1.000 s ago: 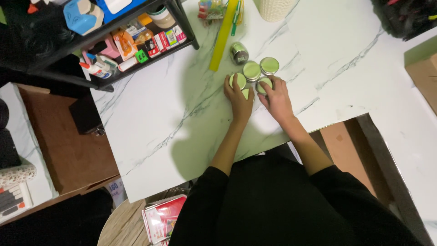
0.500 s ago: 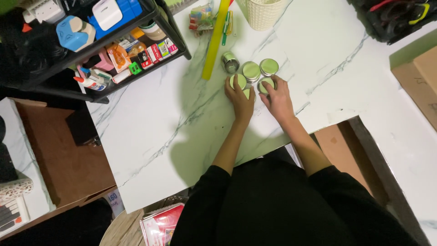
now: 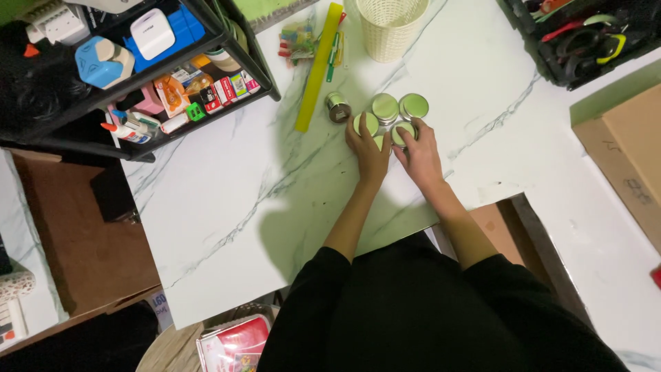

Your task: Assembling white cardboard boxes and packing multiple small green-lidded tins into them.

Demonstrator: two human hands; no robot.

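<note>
Shifted little since a second ago: both hands on the same cluster of tins, as before, only the framing changed, with more of the shelf rack now in view at upper left. Left hand (image 3: 370, 153) laid palm-down over the near-left round tin (image 3: 367, 124), fingers curled around its edge, grasping it. Right hand (image 3: 420, 153) likewise closed around the near-right round tin (image 3: 403, 132), fingertips over its green-tinted lid. Two more lidded tins just beyond the fingers, the middle one (image 3: 385, 107) and the far-right one (image 3: 413, 106), touching or nearly touching each other and the held pair. Off to the left of the cluster, a small open tin (image 3: 338, 107), lidless, metal interior showing, close beside the rest but apart. All resting on the white marble-patterned table (image 3: 227, 207), toward its far edge. Further back, a long yellow ruler (image 3: 318, 69) lying at a slant, a cream woven basket (image 3: 392, 24) upright, and a bundle of small coloured items (image 3: 297, 38), too small to identify. At upper left, a black shelf rack (image 3: 158, 83) crowded with craft supplies; at upper right, a dark bin of tools (image 3: 585, 34); at far right, a cardboard box (image 3: 630, 151). Black sleeves (image 3: 413, 310) filling the lower foreground.
</note>
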